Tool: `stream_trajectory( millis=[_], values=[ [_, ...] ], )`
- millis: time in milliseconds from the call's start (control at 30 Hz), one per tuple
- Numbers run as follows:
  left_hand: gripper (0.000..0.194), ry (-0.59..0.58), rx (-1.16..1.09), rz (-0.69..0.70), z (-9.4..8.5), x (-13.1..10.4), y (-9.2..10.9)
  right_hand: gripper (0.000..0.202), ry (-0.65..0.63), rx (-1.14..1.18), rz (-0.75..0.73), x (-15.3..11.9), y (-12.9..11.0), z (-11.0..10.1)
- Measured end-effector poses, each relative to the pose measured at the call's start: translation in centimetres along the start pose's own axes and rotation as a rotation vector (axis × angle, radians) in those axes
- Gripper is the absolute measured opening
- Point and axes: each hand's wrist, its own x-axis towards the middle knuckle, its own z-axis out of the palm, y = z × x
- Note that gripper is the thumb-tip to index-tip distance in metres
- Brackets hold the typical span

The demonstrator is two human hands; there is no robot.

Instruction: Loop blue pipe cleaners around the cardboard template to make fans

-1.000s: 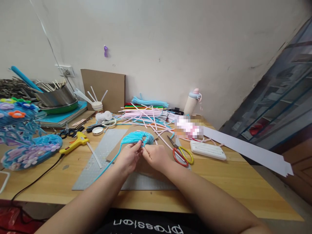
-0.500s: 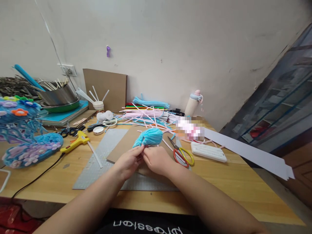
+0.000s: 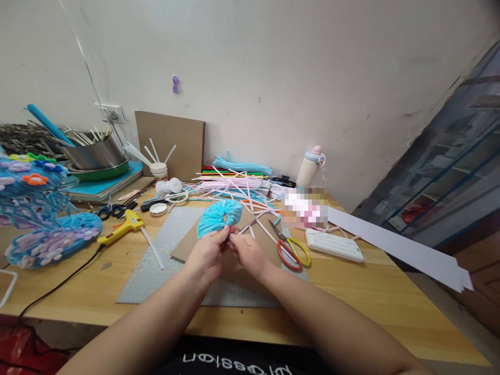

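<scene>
Over the middle of the mat, a fluffy light-blue ring of bent pipe cleaners (image 3: 214,213) is held up, with a small hole showing toward its right side. My left hand (image 3: 211,252) is closed on its lower edge, thumb against the strands. My right hand (image 3: 248,253) pinches close beside it at the same lower edge, fingertips nearly touching the left ones. What lies right between the fingertips is too small to make out. Beneath both hands are a brown cardboard sheet (image 3: 187,250) and a grey cutting mat (image 3: 140,284).
Red-and-yellow-handled scissors (image 3: 291,247) and a white box (image 3: 334,245) lie to the right. At left are a yellow glue gun (image 3: 121,229) and a blue flowered craft piece (image 3: 54,242). Pipe cleaners (image 3: 234,182) are heaped behind, near a bottle (image 3: 310,166).
The blue piece has turned and shifted left, and its ring shape with the hole now faces me. Both hands have stayed together, with the right hand's fingers repositioned at the edge.
</scene>
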Motion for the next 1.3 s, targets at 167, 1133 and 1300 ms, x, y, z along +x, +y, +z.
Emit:
stream_trajectory(
  millis=[167,1133,1300],
  values=[
    [0.016,0.158,-0.099,-0.079,1.2,0.1,1.1,0.038,0.041,-0.178,-0.042,-0.5,-0.5,0.0],
    [0.030,-0.215,0.493,0.177,0.1,0.7,1.5,0.039,-0.091,1.127,0.335,-0.4,-2.1,-0.5],
    [0.030,-0.338,0.473,0.115,0.2,0.4,1.8,0.039,-0.085,1.173,0.295,-0.1,-1.5,-0.6]
  ],
)
